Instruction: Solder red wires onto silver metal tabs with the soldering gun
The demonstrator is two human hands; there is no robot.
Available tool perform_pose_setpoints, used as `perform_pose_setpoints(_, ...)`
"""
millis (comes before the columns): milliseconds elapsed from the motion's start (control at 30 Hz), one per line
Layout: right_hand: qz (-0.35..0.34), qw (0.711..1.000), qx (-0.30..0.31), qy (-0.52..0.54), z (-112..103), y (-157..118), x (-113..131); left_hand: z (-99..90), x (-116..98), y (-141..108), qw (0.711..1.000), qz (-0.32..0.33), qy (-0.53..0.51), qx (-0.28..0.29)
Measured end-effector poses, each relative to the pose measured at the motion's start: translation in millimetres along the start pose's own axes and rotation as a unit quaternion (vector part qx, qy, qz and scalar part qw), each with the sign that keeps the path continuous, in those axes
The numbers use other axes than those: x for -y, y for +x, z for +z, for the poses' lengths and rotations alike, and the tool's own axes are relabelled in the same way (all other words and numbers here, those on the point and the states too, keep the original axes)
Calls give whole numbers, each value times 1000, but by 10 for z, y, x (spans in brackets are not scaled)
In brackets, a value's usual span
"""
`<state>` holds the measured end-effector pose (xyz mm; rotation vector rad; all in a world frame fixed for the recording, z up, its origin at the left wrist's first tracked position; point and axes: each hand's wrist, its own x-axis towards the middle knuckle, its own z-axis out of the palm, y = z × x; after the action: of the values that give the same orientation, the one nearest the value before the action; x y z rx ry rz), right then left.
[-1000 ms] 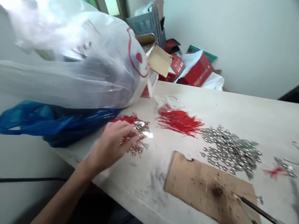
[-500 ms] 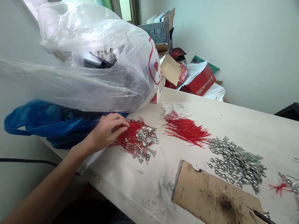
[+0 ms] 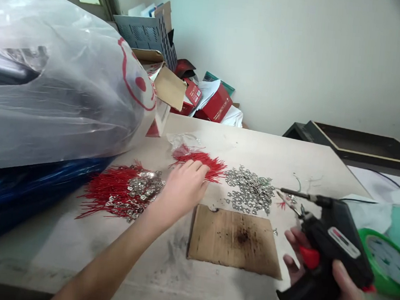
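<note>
My left hand [image 3: 185,184] is over the near edge of a bundle of red strings [image 3: 216,166], its fingers bent down onto them; any string in the fingertips is too small to make out. In my right hand [image 3: 345,296] is a black soldering gun [image 3: 335,248] with a red trigger, its thin tip pointing left. Silver metal charms [image 3: 251,188] lie heaped in the middle. At the left is a pile of red strings with charms [image 3: 111,188]. A scorched piece of cardboard [image 3: 226,240] lies flat in front.
A big clear plastic bag [image 3: 67,90] and a blue bag [image 3: 33,195] bulge in from the left. Boxes and papers [image 3: 215,102] stand at the back. At the right are a green tape roll [image 3: 387,262] and a black frame [image 3: 373,143].
The view has turned right. My left hand has left the pile with charms for the loose red strings. My right hand has come into view holding the soldering gun.
</note>
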<state>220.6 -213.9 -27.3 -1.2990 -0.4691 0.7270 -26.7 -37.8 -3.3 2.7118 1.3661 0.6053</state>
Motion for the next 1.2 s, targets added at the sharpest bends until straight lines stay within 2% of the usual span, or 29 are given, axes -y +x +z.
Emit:
perform_pose_setpoints(33, 43, 997, -44, 40, 58, 56, 36, 97, -34, 150, 1000, -21, 16, 11)
perform_pose_setpoints(67, 75, 993, -57, 68, 125, 115, 92, 184, -51, 279, 999, -29, 20, 13)
perform_pose_setpoints(100, 62, 992, -63, 86, 196, 178, 167, 262, -53, 384, 999, -35, 22, 12)
perform_pose_setpoints(167, 26, 994, -30, 101, 328, 327, 362, 387, -30, 518, 999, -42, 22, 6)
perform_pose_setpoints(267, -72, 992, 5, 100, 488, 604, 662, 508, 13, 575, 999, -43, 24, -1)
perform_pose_setpoints(333, -118, 986, 51, 106, 576, 794, 767, 558, 25, 567, 999, -42, 27, -2)
perform_pose_setpoints(400, -160, 977, 67, 125, 651, 952, 754, 593, 23, 554, 999, -41, 28, -4)
perform_pose_setpoints(467, -179, 973, 49, 139, 697, 1057, 643, 616, 15, 550, 999, -39, 29, -6)
perform_pose_setpoints(633, -128, 981, 35, 142, 673, 1129, 363, 645, 11, 559, 999, -38, 24, -7)
perform_pose_setpoints(967, -112, 981, 53, 152, 659, 1138, 360, 622, 94, 529, 999, -39, 11, -8)
perform_pose_setpoints(1200, -111, 980, 49, 159, 636, 1166, 345, 590, 76, 519, 999, -47, -3, -6)
